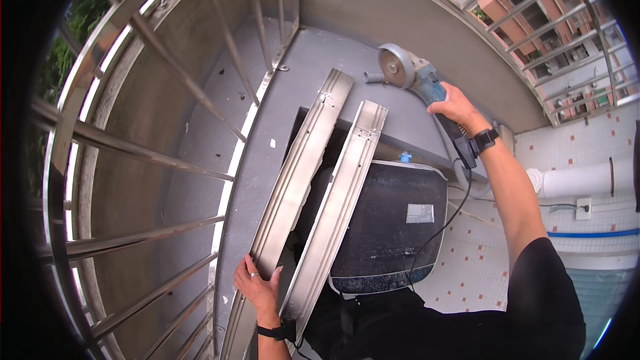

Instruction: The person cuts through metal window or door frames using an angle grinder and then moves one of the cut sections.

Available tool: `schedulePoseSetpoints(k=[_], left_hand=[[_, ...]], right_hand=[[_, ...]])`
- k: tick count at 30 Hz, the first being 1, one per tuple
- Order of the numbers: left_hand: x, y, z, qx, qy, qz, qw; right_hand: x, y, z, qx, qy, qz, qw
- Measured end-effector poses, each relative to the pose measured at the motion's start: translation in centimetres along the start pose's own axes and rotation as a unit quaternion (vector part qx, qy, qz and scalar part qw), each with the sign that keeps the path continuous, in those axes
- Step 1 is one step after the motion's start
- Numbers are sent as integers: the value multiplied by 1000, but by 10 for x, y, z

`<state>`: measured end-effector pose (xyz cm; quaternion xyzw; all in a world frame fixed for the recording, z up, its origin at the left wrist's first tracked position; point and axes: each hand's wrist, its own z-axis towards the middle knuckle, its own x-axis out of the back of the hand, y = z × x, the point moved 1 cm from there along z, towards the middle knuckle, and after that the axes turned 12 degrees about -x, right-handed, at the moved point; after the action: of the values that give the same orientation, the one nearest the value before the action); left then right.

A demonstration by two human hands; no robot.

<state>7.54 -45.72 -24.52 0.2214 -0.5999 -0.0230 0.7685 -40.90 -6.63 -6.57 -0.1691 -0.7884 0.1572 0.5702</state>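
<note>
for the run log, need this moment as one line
left hand: on left metal profile | right hand: holding angle grinder | disc: clear of both profiles | right metal profile: untouched

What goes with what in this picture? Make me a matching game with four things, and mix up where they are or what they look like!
Things:
1. Left hand
2. Right hand
3. Thick pipe
4. Rounded box

Clues:
A. It is white.
B. It is touching a long metal strip.
C. It is dark, with a pale label on it.
D. It is gripping an angle grinder.

Right pairs: 1-B, 2-D, 3-A, 4-C.
</note>
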Motion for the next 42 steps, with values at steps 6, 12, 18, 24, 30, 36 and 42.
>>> schedulePoseSetpoints(k=[6,12,18,24,30,36,42], left_hand=[[30,24,9,-28,19,32,999],[44,190,40,-80,-31,-184,979],[-25,417,38,-135,-357,-468,797],[-78,513,-12,18,-410,-620,669],[-62,542,-30,54,-394,-610,685],[-52,547,-47,25,-373,-612,697],[-33,543,-63,31,-360,-628,690]], right_hand=[[20,69,-91,-139,-45,294,945],[10,163,-173,-210,-31,475,854],[-21,208,-239,-237,-23,631,738],[-32,256,-273,-227,-57,713,661],[-33,284,-294,-221,-75,742,629],[-36,295,-309,-183,-115,787,578],[-36,287,-328,-164,-135,782,586]])
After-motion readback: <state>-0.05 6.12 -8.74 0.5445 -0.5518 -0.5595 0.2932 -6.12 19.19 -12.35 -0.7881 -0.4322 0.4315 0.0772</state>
